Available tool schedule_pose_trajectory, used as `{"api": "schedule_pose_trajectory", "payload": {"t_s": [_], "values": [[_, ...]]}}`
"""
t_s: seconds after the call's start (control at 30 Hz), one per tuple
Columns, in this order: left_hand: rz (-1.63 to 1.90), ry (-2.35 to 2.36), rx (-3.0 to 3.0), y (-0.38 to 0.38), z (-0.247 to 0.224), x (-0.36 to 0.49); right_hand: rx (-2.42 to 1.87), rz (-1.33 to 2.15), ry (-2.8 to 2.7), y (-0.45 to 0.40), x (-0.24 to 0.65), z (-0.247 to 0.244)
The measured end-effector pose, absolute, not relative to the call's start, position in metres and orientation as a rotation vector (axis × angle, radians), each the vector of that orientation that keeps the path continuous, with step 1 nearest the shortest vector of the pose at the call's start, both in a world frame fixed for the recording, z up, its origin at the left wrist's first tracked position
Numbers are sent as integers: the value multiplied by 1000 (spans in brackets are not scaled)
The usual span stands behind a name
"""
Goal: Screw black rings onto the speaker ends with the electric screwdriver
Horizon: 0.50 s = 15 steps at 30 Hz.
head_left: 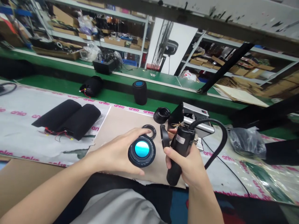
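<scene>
My left hand (121, 149) is curved around a black cylindrical speaker (131, 154), its shiny blue round end facing up at me. My right hand (189, 161) grips a black electric screwdriver (181, 149), its bit pointing down and a thick cable looping from its top. Fingers of the same hand also pinch a black ring (164, 137), held on edge. Just beyond the speaker, another black ring (152, 127) lies flat on the brown cardboard sheet (121, 124). A stack of black rings (161, 115) sits farther back, beside a silver and black machine (195, 116).
Two black fabric-covered cylinders (67, 119) with red wires lie at left. On the green bench strip stand a blue-topped speaker (140, 93) and a wired black cylinder (92, 86). A plastic-wrapped item (247, 141) is at right. A slanted black post (226, 67) rises behind.
</scene>
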<state>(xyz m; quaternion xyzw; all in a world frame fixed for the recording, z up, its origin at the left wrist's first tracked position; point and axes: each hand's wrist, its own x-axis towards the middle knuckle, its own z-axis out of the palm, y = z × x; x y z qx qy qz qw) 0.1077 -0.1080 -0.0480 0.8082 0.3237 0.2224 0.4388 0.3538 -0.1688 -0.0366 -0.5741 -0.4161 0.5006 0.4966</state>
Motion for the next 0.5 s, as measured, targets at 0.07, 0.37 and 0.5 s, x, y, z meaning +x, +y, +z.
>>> {"api": "schedule_pose_trajectory", "payload": {"t_s": [0.07,0.37,0.5], "values": [[527,797,2054,-107,-46,108,-1402,1226,-1050,-171,356,-35],[508,736,2194,-103,-42,107,-1405,1232,-1044,-174,361,-33],[480,733,2221,-101,-36,108,-1411,1226,-1056,-173,361,-32]]}}
